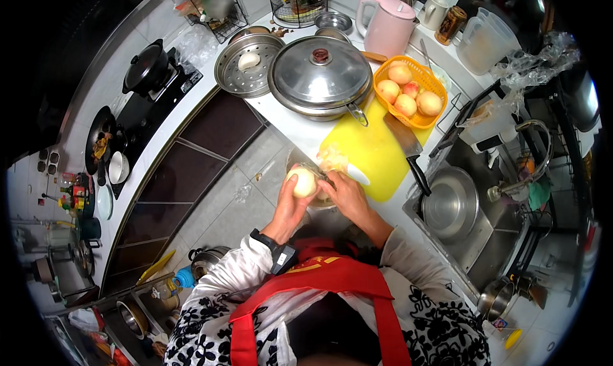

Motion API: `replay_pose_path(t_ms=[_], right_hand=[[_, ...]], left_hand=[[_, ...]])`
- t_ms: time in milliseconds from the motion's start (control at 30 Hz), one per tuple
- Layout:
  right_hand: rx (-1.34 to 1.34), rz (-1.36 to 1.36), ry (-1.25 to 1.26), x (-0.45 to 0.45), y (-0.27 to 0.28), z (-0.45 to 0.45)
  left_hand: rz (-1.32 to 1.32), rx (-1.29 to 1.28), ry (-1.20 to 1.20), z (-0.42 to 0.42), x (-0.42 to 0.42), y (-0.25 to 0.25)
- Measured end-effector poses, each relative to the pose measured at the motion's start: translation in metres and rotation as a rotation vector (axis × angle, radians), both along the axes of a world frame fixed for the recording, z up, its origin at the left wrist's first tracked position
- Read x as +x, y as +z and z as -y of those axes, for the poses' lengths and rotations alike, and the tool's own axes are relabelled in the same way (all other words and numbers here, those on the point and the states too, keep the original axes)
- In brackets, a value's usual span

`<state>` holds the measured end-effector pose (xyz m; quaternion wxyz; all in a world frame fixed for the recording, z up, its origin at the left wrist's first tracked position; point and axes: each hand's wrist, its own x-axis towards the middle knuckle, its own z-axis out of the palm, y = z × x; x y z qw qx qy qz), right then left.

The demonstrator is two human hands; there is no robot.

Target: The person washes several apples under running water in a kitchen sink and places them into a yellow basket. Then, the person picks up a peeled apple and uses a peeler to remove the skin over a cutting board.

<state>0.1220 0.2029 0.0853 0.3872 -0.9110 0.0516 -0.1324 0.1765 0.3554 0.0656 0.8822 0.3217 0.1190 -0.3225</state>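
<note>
My left hand (289,208) is closed around a pale, peeled peach (303,183), thumb along its near side. In my right hand (347,196) is a small metal tool, apparently a peeler (313,169), its head against the top of the fruit. The fingers partly hide it. Both hands are off the counter's edge, above a container (322,204) mostly hidden beneath them. Just beyond, thin peach peelings (333,156) lie by the left edge of a yellow cutting board (364,150). A black-handled cleaver (404,138) rests across the board's right side.
A yellow plastic basket (438,91) of several peaches stands at the board's far end. Left of it are a lidded steel pan (306,79) and a perforated steamer tray (230,79). The sink (498,251), holding a metal basin (450,203), is on the right; a gas stove (143,112) is left.
</note>
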Motion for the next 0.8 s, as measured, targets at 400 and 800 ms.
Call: replay_pose_path(t_ms=[400,800], right_hand=[[0.61,0.007,-0.08,0.015,-0.023,0.004],[0.989,-0.14,-0.04,0.016,-0.012,0.0]], left_hand=[[0.088,-0.008,-0.032,-0.003,0.001,0.005],[0.245,0.287,-0.22,-0.001,0.002,0.021]])
